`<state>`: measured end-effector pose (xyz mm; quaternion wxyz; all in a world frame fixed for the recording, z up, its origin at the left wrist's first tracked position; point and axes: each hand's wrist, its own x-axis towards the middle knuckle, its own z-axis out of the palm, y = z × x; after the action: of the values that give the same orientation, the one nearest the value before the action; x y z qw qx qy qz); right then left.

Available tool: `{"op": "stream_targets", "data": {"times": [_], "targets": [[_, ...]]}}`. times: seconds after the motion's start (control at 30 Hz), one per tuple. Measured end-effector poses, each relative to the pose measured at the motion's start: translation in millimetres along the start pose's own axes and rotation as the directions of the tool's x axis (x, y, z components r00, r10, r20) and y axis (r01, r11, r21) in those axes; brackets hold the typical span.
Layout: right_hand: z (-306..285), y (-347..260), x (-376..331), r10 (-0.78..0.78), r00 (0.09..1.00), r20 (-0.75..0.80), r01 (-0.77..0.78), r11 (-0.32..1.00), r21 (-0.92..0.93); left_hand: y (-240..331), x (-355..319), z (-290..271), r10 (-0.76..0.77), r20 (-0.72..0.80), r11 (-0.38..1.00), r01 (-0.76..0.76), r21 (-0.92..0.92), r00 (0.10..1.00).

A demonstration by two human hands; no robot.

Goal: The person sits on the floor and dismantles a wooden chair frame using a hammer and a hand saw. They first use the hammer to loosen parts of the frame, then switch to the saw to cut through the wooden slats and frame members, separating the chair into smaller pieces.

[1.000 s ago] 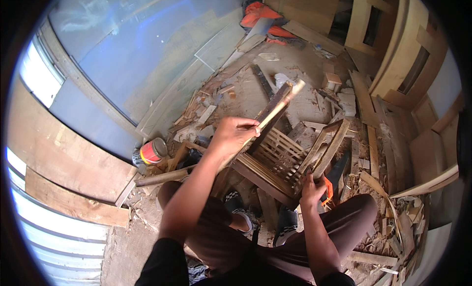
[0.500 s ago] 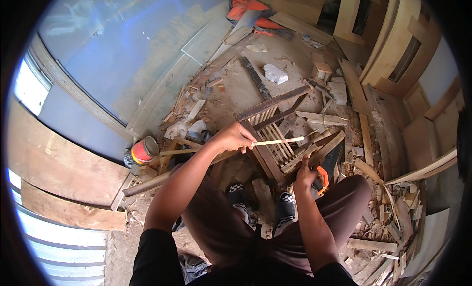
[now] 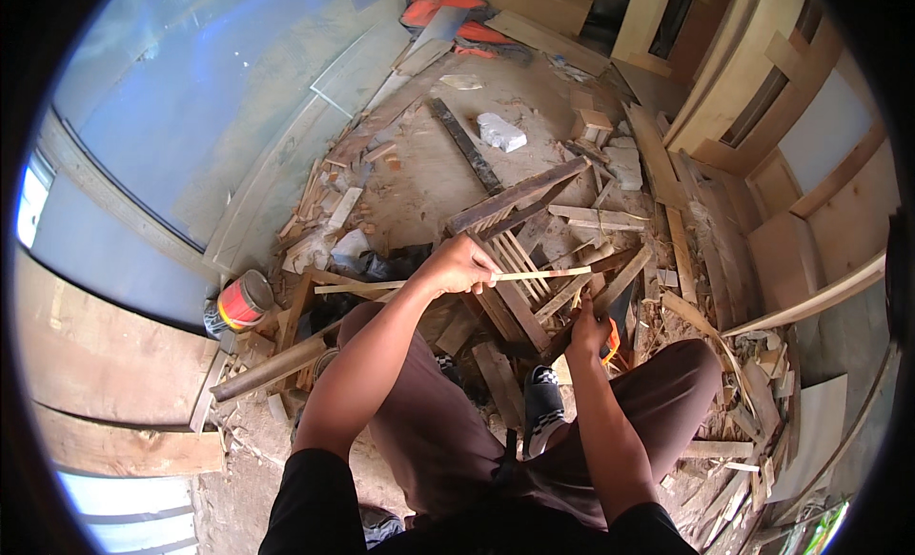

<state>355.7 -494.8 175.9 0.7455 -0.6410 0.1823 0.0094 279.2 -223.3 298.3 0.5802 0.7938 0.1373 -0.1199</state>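
Note:
My left hand (image 3: 461,266) pinches a thin, pale wooden strip (image 3: 543,275) near its middle. The strip lies roughly level, running left behind my forearm, and its right end reaches close to my right hand (image 3: 588,333). That right hand is closed beside the lower right corner of a slatted wooden frame (image 3: 524,197); what its fingers hold is hidden. Right against it shows part of an orange handle (image 3: 611,343), mostly covered by the hand. The frame rests tilted in front of my knees, its slats passing behind the strip.
Wood offcuts and shavings cover the floor around my feet. A red and yellow can (image 3: 244,300) stands at the left. A white chunk (image 3: 501,133) and a dark beam (image 3: 465,147) lie farther off. Wooden frames (image 3: 762,97) lean at the right; blue-grey panels (image 3: 238,88) at the left.
The view has shifted, moving the surroundings left. My right hand has come nearer the strip's right end and now hides more of the orange handle. The left hand keeps its pinch on the strip.

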Motion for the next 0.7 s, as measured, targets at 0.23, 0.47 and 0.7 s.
{"op": "stream_targets", "data": {"times": [0.23,0.47,0.7], "targets": [[-5,16,13,-0.112,0.987,-0.117,0.089,0.979,-0.184,11,9,10,0.041,0.051,0.999,-0.042,0.020,0.998],[1,5,19,0.013,0.993,-0.119,-0.018,0.999,-0.046,8,17,51,0.064,0.087,0.996,-0.068,0.053,0.994],[-84,33,53,-0.076,0.987,-0.140,0.079,0.997,0.017,10,10,57,-0.011,0.077,0.998,0.006,0.058,0.997]]}}
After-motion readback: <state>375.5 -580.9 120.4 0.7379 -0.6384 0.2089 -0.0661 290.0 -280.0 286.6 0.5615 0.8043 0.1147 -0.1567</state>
